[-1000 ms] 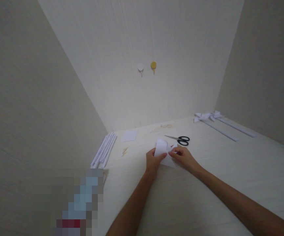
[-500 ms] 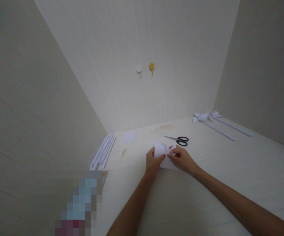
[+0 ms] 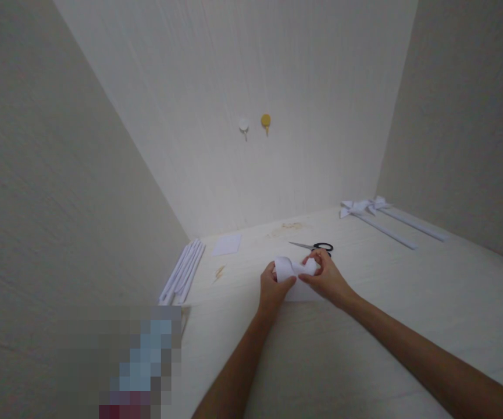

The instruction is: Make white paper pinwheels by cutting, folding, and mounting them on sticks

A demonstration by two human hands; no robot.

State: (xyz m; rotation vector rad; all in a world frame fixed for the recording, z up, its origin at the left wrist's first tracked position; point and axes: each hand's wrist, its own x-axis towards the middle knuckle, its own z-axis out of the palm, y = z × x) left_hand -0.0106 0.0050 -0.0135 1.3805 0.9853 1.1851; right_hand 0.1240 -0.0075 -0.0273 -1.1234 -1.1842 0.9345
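Observation:
Between my two hands is a white sheet of paper [image 3: 302, 291] with curled, bent-over parts along its upper side. My left hand [image 3: 273, 287] grips its left part, thumb pressed on the front. On the other side, my right hand [image 3: 326, 278] is closed on a curled flap at the right, the thumb near the middle. Just behind my right hand lie scissors [image 3: 321, 247] with black handles, partly covered by my fingers, the blades pointing left.
Several white paper sticks [image 3: 184, 270] lie at the left, near a square white sheet [image 3: 227, 244]. Two paper pinwheels on sticks [image 3: 384, 228] lie at the back right. A white hook [image 3: 243, 125] and a yellow hook [image 3: 266, 120] are on the back wall.
My right hand has risen slightly and bent the paper's right flap over into a curl. Its fingers now cover part of the scissors. My left hand keeps its grip.

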